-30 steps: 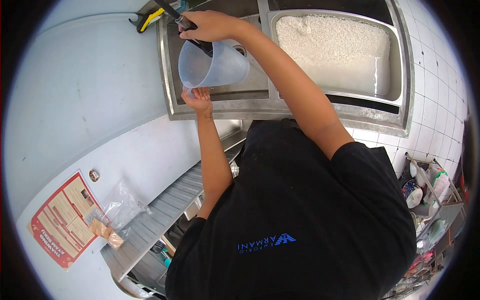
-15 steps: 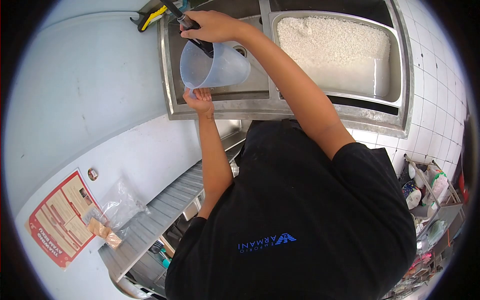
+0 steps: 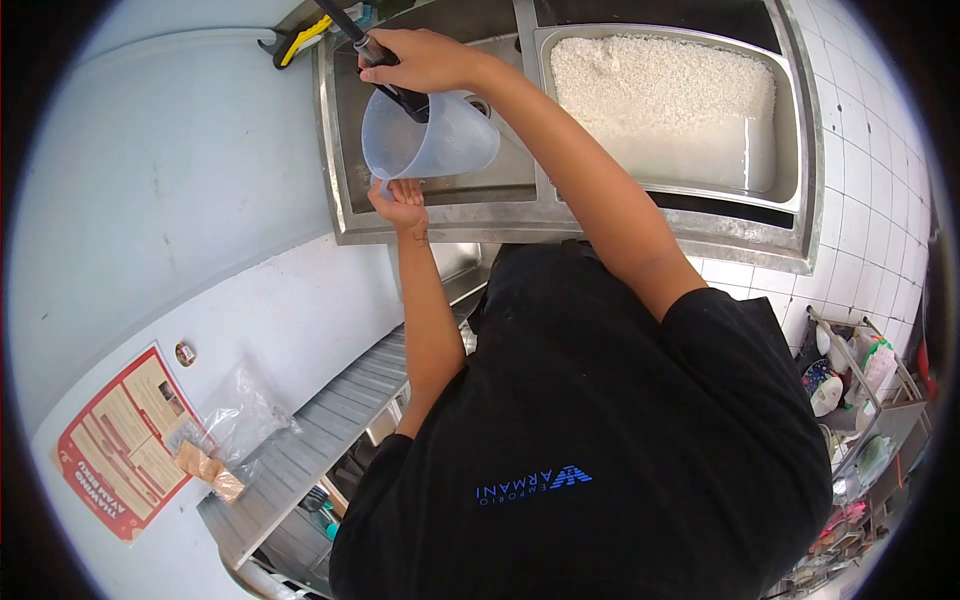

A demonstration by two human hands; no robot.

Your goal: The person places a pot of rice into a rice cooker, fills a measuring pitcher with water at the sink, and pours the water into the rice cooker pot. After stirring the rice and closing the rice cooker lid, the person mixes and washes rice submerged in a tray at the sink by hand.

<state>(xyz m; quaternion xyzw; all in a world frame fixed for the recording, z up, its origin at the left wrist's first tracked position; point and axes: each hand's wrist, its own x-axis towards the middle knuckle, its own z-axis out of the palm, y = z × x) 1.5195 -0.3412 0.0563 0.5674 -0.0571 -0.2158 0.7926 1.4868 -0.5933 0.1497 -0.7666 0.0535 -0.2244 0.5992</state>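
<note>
A translucent bluish plastic jug (image 3: 455,138) is tilted on its side over the left sink basin (image 3: 470,190), its mouth facing left. My left hand (image 3: 400,207) is closed round the jug's handle below the rim. From above, my right hand (image 3: 425,58) grips a black spray nozzle (image 3: 405,100) on a metal hose (image 3: 345,20), its lower end inside the jug's mouth. Whether water is flowing I cannot tell. To the right, a deep steel pan (image 3: 790,150) holds white rice (image 3: 660,80) partly under cloudy water.
A yellow and black tool (image 3: 300,42) lies by the wall at the sink's far left corner. A ribbed metal shelf (image 3: 340,425), a clear plastic bag (image 3: 245,410) and a red poster (image 3: 125,445) are at lower left. A loaded rack (image 3: 870,420) stands at lower right.
Both hands, the jug and the nozzle stay nearly in place, with only a very slight shift. The view has moved a little.
</note>
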